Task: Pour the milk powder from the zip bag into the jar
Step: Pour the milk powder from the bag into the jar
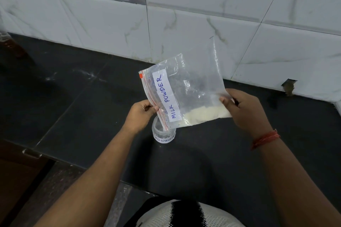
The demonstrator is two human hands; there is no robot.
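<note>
Both forearms are bare, with no sleeves reaching into view. The right hand [245,110] has a red and orange thread band [265,139] wound several times about its wrist. The left hand [141,114] wears nothing. A white knitted garment with a broad black stripe [184,214] covers the torso.

Dim, soft light; edges bowed, corners slightly blurred.

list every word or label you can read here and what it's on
"MILK POWDER": handwritten in blue on the white label stuck to the zip bag.
"POWDER": the visible part of the white label on the jar; any word before it is hidden, and the last letter is cut off.
No other text is readable.
</note>
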